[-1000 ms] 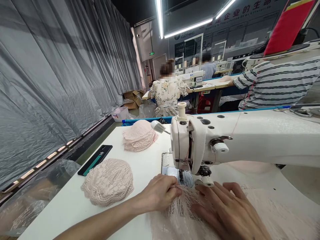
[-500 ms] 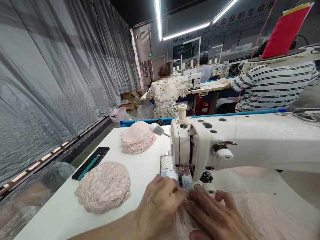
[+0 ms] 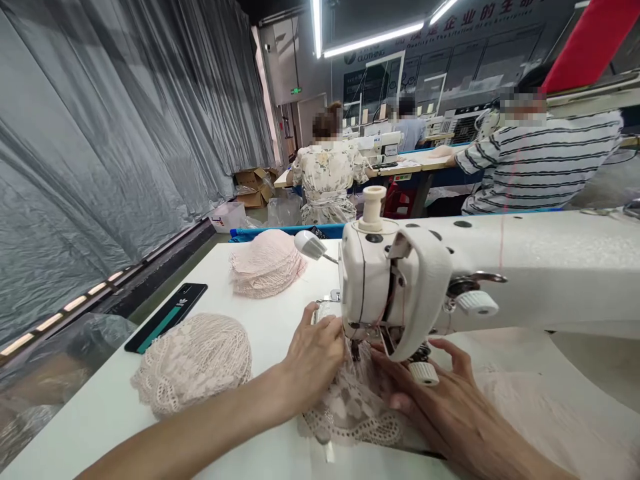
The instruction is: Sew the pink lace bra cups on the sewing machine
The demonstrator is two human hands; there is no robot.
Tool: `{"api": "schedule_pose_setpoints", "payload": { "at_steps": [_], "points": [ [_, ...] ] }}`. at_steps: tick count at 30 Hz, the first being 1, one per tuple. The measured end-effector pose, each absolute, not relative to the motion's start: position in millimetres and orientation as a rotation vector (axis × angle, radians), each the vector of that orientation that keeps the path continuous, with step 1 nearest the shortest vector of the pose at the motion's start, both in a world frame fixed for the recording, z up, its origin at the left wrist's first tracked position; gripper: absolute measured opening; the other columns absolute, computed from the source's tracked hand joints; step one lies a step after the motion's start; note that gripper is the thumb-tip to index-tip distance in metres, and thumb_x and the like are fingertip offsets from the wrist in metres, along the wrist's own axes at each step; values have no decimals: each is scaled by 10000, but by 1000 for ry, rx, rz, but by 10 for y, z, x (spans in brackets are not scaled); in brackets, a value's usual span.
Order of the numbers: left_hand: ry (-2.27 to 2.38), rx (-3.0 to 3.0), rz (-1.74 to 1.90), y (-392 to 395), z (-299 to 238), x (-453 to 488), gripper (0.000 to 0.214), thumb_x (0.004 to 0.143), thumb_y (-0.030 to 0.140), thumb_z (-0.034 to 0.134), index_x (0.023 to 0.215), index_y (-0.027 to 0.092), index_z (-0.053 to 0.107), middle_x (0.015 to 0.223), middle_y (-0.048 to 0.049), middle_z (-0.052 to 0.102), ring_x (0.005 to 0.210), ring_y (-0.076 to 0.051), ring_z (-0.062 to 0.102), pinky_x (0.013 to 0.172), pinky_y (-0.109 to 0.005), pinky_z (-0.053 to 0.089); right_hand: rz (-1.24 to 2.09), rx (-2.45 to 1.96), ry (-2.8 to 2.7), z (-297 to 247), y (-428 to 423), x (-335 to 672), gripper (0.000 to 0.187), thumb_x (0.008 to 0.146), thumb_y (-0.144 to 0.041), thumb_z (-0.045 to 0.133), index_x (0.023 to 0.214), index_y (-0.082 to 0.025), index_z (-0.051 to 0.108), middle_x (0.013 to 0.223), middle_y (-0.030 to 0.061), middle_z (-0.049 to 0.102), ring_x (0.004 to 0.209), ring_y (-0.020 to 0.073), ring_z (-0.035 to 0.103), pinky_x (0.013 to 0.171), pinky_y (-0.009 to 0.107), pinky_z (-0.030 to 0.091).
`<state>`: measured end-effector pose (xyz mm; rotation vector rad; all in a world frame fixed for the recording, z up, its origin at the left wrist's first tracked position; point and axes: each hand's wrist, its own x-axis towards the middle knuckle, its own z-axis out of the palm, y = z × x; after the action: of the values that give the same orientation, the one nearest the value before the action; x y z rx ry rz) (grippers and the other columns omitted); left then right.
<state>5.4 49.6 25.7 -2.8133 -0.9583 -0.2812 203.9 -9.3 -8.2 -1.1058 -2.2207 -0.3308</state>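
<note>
The person's left hand (image 3: 315,350) lay palm-down on a pale pink piece of patterned lace fabric (image 3: 350,407), fingers loosely extended and close to one another, their tips just beside the needle area of the white industrial sewing machine (image 3: 525,273). It pressed the cloth flat and clamped nothing. The right hand (image 3: 440,400) rested on the same lace on the other side of the needle, fingers spread apart and flat, partly hidden beneath the machine head; it too pinned the fabric down without closing on it. The lace lay on the white work table (image 3: 270,320), directly under the presser foot and between the two hands, its scalloped edge towards the person.

To the left on the table sat a rounded stack of beige lace pieces (image 3: 193,363), and farther back a second stack of pink lace pieces (image 3: 265,263). A black phone with a teal stripe (image 3: 167,325) lay near the table's left edge. A grey plastic curtain (image 3: 100,133) hung along the left side. Beyond, a person in a floral dress (image 3: 327,180) and a person in a striped shirt (image 3: 545,163) sat at other machines.
</note>
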Motion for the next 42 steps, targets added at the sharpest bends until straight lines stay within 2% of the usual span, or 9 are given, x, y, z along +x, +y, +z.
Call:
{"api": "schedule_pose_setpoints", "payload": {
  "at_steps": [4,5,9,13,15,18,23,35,42],
  "points": [
    [-828,-2891,-533,211,193,21,119,830,46,478,781,138,536,785,-5,567,782,-137,536,911,-370,325,-190,-904,-2298,57,-282,1941,528,918,-596,257,929,-203,610,902,40,707,806,191,638,860,383,271],
    [-788,-2917,-607,116,172,18,78,862,134,501,793,137,537,778,-4,571,764,-133,534,888,-350,345,-180,-882,-2283,77,-320,1918,510,945,-548,247,862,-199,610,864,33,705,772,175,636,843,366,282],
    [-704,-2880,-787,-141,119,51,407,806,530,530,758,127,536,705,-35,555,700,-179,521,770,-362,406,-130,-905,-2206,72,-384,1867,541,1011,-179,98,734,-192,563,698,3,664,637,126,597,775,326,301],
    [-746,-2798,-798,-138,122,74,133,818,150,421,765,125,541,692,-50,552,651,-169,513,721,-349,409,-76,-918,-2212,34,-363,1870,436,1001,-158,176,763,-183,541,598,-31,575,545,116,539,733,325,312],
    [-778,-2802,-860,-94,118,63,204,782,37,359,805,118,546,655,-38,543,596,-149,495,701,-329,415,-83,-934,-2190,45,-351,1875,377,1002,-179,232,763,-184,522,582,-47,562,517,104,532,736,324,318],
    [-818,-2793,-913,-36,82,51,224,813,19,343,846,111,545,589,-2,512,521,-129,454,684,-313,423,-142,-947,-2207,88,-343,1877,360,1005,-225,267,724,-197,491,558,-56,568,498,97,543,726,308,344],
    [-788,-2722,-866,-28,21,61,198,874,47,419,755,137,551,632,7,552,566,-109,495,681,-299,409,-209,-941,-2207,56,-344,1899,370,969,-85,231,791,-181,540,577,-38,601,497,93,547,661,289,351],
    [-707,-2761,-952,-151,84,8,225,913,78,453,764,142,609,795,5,658,814,-107,593,756,-294,423,-162,-920,-2157,-45,-331,1917,489,1011,-201,217,716,-235,606,697,-52,664,624,98,577,765,329,284],
    [-628,-2719,-1024,-152,20,38,227,869,14,447,742,112,608,784,-21,668,750,-113,600,736,-300,453,-150,-929,-2290,27,-377,1978,463,992,-134,223,783,-238,623,742,-46,667,682,106,584,811,341,292]
  ]
}}
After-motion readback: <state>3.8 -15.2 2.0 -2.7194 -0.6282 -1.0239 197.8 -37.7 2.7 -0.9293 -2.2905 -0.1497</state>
